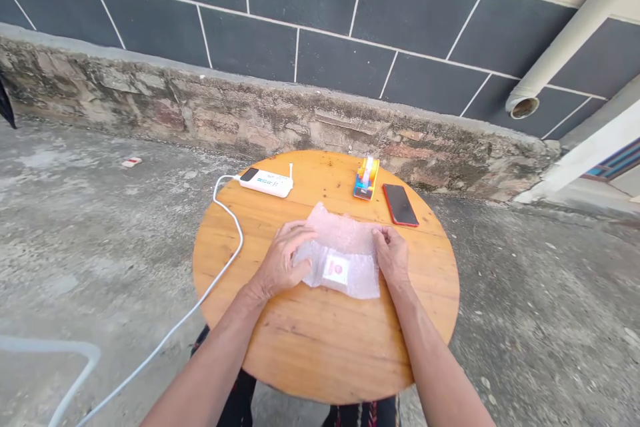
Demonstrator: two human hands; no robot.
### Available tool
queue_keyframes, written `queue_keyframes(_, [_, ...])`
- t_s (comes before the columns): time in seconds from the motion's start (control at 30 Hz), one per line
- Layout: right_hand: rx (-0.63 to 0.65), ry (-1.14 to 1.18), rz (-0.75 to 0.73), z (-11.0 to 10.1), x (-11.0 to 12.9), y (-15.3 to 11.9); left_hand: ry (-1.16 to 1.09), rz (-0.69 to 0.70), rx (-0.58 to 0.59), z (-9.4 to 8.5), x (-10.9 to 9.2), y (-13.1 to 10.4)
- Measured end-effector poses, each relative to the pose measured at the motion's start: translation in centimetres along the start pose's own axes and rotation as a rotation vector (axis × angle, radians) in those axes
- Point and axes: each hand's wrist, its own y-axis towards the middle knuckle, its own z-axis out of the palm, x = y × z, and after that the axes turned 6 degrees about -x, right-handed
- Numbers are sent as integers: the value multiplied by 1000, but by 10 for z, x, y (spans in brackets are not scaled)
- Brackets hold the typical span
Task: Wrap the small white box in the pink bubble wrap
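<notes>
A sheet of pinkish bubble wrap (345, 233) lies on the round wooden table (325, 347). Under or within its lower part sits a small white box (336, 269) with a red mark. My left hand (286, 257) is at the wrap's left edge, thumb and fingers spread apart. At the upper right corner of the wrap, my right hand (391, 253) has its fingers closed on the edge.
Toward the table's back are a white power strip (267, 183) with a white cable running off left, a colourful tape dispenser (367, 178) and a red-edged phone (401, 205). Beyond stands a tiled wall with a pipe (560, 47).
</notes>
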Motion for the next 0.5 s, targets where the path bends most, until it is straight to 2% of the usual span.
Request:
queue_keyframes(0.13, [3, 27, 4, 1, -3, 1, 92, 33, 77, 4, 3, -2])
queue_keyframes(0.33, [-9, 67, 8, 1, 0, 0, 92, 14, 41, 2, 4, 0])
queue_keyframes(0.4, [-19, 85, 11, 0, 1, -1, 82, 57, 12, -2, -2, 0])
queue_keyframes(0.5, [-31, 106, 21, 0, 2, -2, 119, 153, 15, -15, -23, -6])
